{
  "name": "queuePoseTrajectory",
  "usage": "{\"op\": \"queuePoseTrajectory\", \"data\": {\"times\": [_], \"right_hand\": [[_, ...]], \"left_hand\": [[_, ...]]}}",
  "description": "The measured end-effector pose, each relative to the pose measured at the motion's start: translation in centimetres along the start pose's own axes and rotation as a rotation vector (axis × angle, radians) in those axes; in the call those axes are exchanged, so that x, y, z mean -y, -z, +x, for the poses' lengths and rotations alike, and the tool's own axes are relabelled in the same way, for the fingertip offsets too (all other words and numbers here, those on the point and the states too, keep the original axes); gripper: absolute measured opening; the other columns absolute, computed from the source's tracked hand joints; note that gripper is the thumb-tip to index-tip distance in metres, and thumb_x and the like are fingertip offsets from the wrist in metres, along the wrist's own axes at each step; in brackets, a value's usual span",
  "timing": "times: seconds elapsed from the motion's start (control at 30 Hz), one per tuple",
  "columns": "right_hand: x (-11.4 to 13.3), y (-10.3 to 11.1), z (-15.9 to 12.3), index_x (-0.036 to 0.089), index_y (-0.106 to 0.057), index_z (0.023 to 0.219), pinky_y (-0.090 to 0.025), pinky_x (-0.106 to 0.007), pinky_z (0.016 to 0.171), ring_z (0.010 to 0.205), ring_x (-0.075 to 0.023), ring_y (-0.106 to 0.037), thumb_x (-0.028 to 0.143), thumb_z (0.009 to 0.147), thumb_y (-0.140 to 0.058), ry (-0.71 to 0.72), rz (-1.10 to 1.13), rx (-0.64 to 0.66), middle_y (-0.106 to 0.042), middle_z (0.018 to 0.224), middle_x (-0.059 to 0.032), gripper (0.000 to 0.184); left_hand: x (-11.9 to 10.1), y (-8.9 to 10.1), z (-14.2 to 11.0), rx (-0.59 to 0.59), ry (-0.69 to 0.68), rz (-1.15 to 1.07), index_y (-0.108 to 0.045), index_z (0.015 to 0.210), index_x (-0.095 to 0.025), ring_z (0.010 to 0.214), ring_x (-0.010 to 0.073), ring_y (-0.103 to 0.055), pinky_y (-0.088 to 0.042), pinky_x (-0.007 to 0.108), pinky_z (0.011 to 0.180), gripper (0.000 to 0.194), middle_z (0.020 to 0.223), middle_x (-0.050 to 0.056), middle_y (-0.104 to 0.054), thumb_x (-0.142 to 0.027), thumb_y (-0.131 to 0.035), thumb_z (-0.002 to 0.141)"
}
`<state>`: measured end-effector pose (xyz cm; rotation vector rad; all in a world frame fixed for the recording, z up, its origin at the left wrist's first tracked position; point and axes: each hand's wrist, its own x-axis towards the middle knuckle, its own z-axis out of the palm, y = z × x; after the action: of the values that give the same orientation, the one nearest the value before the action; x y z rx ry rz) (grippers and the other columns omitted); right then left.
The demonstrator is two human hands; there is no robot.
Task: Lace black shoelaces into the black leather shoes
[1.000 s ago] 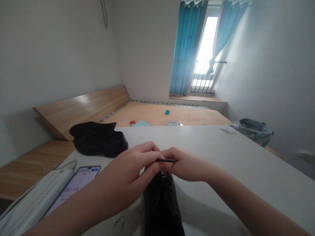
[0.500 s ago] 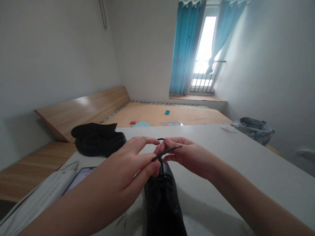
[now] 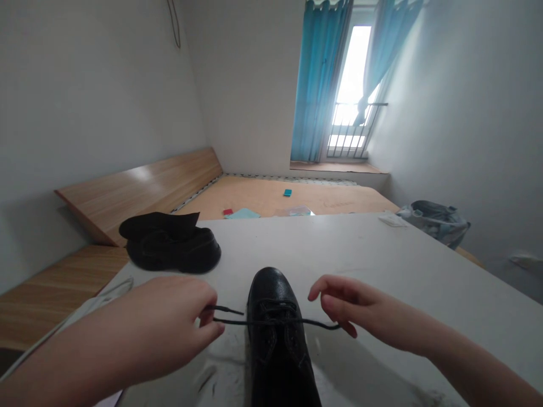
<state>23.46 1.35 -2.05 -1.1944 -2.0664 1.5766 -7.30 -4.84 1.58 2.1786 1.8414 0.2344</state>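
A black leather shoe [image 3: 278, 339] stands on the white table [image 3: 382, 265] right in front of me, toe pointing away. Its black lace [image 3: 263, 322] runs taut across the top of the shoe to both sides. My left hand [image 3: 169, 322] is closed on the left end of the lace, to the left of the shoe. My right hand [image 3: 352, 311] pinches the right end of the lace, to the right of the shoe.
A second black shoe [image 3: 172, 246] lies at the table's far left. A white power strip [image 3: 97, 299] sits by my left arm. Beyond the table are a bare wooden bed frame [image 3: 271, 195], blue curtains [image 3: 318, 85] and a bag [image 3: 436, 217].
My hands were together above the shoe, crossing the lace ends. They have now dropped and pulled apart to either side, drawing the lace taut across the shoe. The phone is hidden by my left arm.
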Motion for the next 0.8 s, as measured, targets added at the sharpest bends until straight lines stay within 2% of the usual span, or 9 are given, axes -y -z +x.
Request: {"op": "queuePoseTrajectory", "data": {"times": [0.07, 0.13, 0.2, 0.23, 0.33, 0.4, 0.5, 0.67, 0.8], "right_hand": [[0.0, -0.4, -0.1, 0.024, -0.053, 0.122, -0.045, -0.035, 0.073, 0.074, -0.0164, -0.053, 0.044, 0.094, -0.049, 0.030, -0.289, -0.153, -0.057, 0.096, -0.0045, 0.034], [0.3, -0.9, -0.1, 0.027, -0.049, 0.129, -0.044, -0.040, 0.087, 0.094, -0.0206, -0.056, 0.038, 0.092, -0.053, 0.129, -0.457, -0.250, -0.054, 0.120, -0.0081, 0.038], [0.7, -1.5, 0.0, 0.028, -0.053, 0.123, -0.041, -0.040, 0.096, 0.110, -0.0219, -0.051, 0.033, 0.092, -0.056, 0.244, -0.490, -0.212, -0.052, 0.126, -0.0062, 0.032], [0.9, -1.8, 0.0, 0.028, -0.056, 0.115, -0.040, -0.038, 0.097, 0.113, -0.0213, -0.049, 0.031, 0.092, -0.057, 0.289, -0.485, -0.170, -0.054, 0.121, -0.0044, 0.024], [1.4, -3.0, 0.3, 0.024, -0.058, 0.091, -0.041, -0.035, 0.092, 0.104, -0.0192, -0.050, 0.022, 0.091, -0.058, 0.369, -0.487, -0.111, -0.057, 0.103, -0.0012, 0.002], [1.5, -3.7, 0.4, 0.022, -0.054, 0.086, -0.042, -0.033, 0.085, 0.096, -0.0184, -0.050, 0.016, 0.090, -0.055, 0.389, -0.484, -0.129, -0.057, 0.096, -0.0006, 0.007], [1.6, -4.4, 0.6, 0.021, -0.051, 0.084, -0.041, -0.031, 0.078, 0.088, -0.0168, -0.050, 0.012, 0.088, -0.052, 0.356, -0.428, -0.152, -0.056, 0.090, 0.0002, 0.010], [2.3, -5.0, 0.1, 0.021, -0.050, 0.077, -0.038, -0.027, 0.064, 0.072, -0.0143, -0.050, 0.017, 0.086, -0.053, 0.184, -0.280, -0.136, -0.056, 0.077, 0.0019, 0.009], [2.7, -5.1, 0.1, 0.020, -0.046, 0.074, -0.036, -0.024, 0.057, 0.064, -0.0118, -0.047, 0.015, 0.082, -0.053, 0.159, -0.111, -0.067, -0.053, 0.069, 0.0035, 0.012]], "left_hand": [[-0.2, 0.0, 0.2, 0.057, 0.034, 0.125, -0.070, 0.078, -0.025, 0.074, 0.0314, -0.065, -0.042, 0.036, 0.063, 0.015, 0.078, 0.006, -0.072, -0.038, -0.066, 0.072], [-0.9, -0.1, 0.3, 0.022, -0.027, 0.154, -0.069, 0.104, -0.025, 0.098, 0.0371, -0.063, -0.045, 0.045, 0.081, 0.036, 0.105, 0.010, -0.071, -0.043, -0.067, 0.073], [-2.1, -0.2, 0.4, -0.034, -0.149, 0.127, -0.062, 0.122, -0.024, 0.116, 0.0385, -0.055, -0.039, 0.050, 0.096, 0.050, 0.127, 0.012, -0.063, -0.047, -0.066, 0.077], [-2.8, -0.4, 0.5, -0.027, -0.210, 0.116, -0.061, 0.124, -0.025, 0.120, 0.0372, -0.052, -0.037, 0.050, 0.099, 0.048, 0.131, 0.011, -0.060, -0.045, -0.064, 0.081], [-5.1, -0.9, 1.0, 0.164, -0.308, 0.130, -0.069, 0.096, -0.023, 0.102, 0.0297, -0.061, -0.042, 0.045, 0.093, 0.014, 0.106, 0.007, -0.069, -0.030, -0.059, 0.088], [-6.3, -1.2, 1.3, 0.226, -0.329, 0.176, -0.069, 0.093, -0.021, 0.095, 0.0276, -0.062, -0.041, 0.047, 0.092, 0.017, 0.097, 0.007, -0.070, -0.021, -0.052, 0.093], [-6.9, -1.4, 1.4, 0.224, -0.323, 0.225, -0.067, 0.090, -0.019, 0.088, 0.0262, -0.063, -0.041, 0.045, 0.089, 0.019, 0.092, 0.007, -0.070, -0.019, -0.048, 0.094], [-7.1, -1.2, 1.1, 0.221, -0.269, 0.255, -0.065, 0.085, -0.018, 0.083, 0.0249, -0.064, -0.042, 0.034, 0.072, 0.017, 0.087, 0.006, -0.071, -0.023, -0.051, 0.094], [-7.6, -1.4, 1.0, 0.189, -0.210, 0.145, -0.061, 0.072, -0.019, 0.074, 0.0216, -0.062, -0.037, 0.029, 0.063, 0.015, 0.078, 0.004, -0.069, -0.016, -0.052, 0.083]]}}
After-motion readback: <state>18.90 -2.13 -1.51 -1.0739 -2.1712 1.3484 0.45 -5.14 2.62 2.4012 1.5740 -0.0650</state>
